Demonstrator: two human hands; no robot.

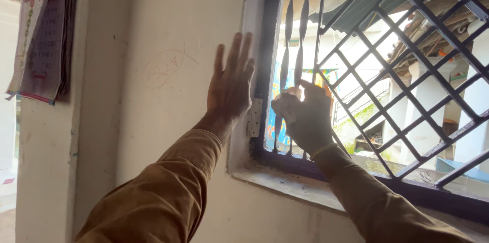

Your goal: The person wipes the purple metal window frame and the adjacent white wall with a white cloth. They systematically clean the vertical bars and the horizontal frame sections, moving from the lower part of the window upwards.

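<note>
A big pale wall (pixel 168 29) fills the left and middle of the view. Someone has drawn a faint red scribble on it. To the right is a window with a dark metal grille (pixel 402 70). Its bars cross to make diamond shapes, and near its left edge two bars are twisted and wavy. Under the window runs a dusty sill (pixel 285 182). High on the far left a paper calendar (pixel 43 34) hangs on the wall, well apart from both hands.

Two arms in brown sleeves reach up from the bottom. The left hand (pixel 232 82) is open wide, with its fingers spread apart and pointing up. It is held flat at the wall, just left of the window frame. It holds nothing. A small pale hinge (pixel 254 117) on the frame sits just beside the wrist.

The right hand (pixel 305 113) is closed, with its fingers curled in at the twisted bars (pixel 294 39). It seems to pinch something small and pale at its fingertips, but I cannot tell what it is. This hand is lower down the bars, near the sill. A thin yellow band (pixel 324 150) goes around its wrist. The two hands are near each other, with the edge of the window frame between them.
</note>
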